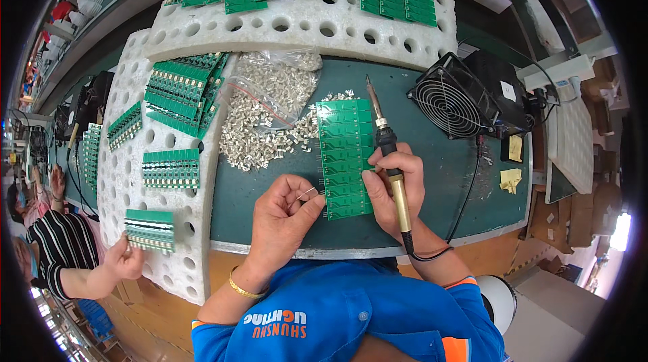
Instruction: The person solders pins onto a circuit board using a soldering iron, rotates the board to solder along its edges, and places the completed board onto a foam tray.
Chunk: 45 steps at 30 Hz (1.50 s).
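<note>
A green circuit board panel (344,159) is tilted up over the dark green bench top, in front of me. My right hand (401,190) is closed around a soldering iron (386,141), whose tip points away from me past the board's far right edge. The thumb and a finger of that hand also rest at the board's right edge. My left hand (280,217) is closed, pinching a thin solder wire (308,191) beside the board's lower left edge. Whether its fingertips touch the board, I cannot tell.
Small white connectors (253,136) lie in a heap beside a clear plastic bag (277,85). White foam sheets (202,41) carry many green boards (185,89). A black fan (449,95) stands at right. Another person's hand (126,259) holds a board (150,230) at left.
</note>
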Available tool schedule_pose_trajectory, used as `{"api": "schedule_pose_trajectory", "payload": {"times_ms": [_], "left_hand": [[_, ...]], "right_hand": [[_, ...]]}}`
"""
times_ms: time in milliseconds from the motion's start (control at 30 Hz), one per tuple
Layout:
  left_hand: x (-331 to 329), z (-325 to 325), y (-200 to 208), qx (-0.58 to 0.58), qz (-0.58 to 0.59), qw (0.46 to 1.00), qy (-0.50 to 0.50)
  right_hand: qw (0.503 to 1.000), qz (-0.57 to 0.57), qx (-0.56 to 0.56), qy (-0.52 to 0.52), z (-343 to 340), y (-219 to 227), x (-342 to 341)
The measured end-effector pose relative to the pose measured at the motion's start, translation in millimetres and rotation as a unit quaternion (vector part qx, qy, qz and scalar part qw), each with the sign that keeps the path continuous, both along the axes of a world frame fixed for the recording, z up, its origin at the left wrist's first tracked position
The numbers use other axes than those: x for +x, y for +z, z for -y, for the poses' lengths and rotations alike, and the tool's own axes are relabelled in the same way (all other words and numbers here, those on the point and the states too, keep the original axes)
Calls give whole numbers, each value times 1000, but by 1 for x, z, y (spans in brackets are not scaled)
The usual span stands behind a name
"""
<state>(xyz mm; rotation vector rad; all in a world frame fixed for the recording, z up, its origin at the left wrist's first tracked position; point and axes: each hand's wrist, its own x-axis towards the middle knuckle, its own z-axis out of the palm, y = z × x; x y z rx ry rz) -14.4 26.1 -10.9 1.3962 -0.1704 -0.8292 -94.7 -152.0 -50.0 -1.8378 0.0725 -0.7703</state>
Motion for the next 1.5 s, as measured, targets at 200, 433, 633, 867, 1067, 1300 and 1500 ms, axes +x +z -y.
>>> {"api": "schedule_pose_trajectory", "payload": {"times_ms": [200, 433, 633, 867, 1067, 1300, 1500], "left_hand": [[0, 1, 0, -27, -24, 999, 2], [-3, 1, 1, -61, -56, 997, 9], [-4, 1, -5, -28, -6, 1000, 0], [-6, -1, -10, -4, -6, 1000, -24], [-11, 0, -14, 7, 21, 999, -39], [-20, 4, -17, 29, 5, 997, -69], [-24, 3, -32, 79, 58, 990, -98]], "right_hand": [[1000, 1, -16, -6, -1, 1, 1], [998, 12, -32, -54, -2, 4, 2], [996, 20, -68, -63, -1, 2, 5], [994, 11, -90, -65, -2, 6, 1], [991, -10, -113, -70, -3, 6, -9], [980, -67, -170, -79, -8, -4, -29], [927, -104, -344, -111, -10, -10, -38]]}}
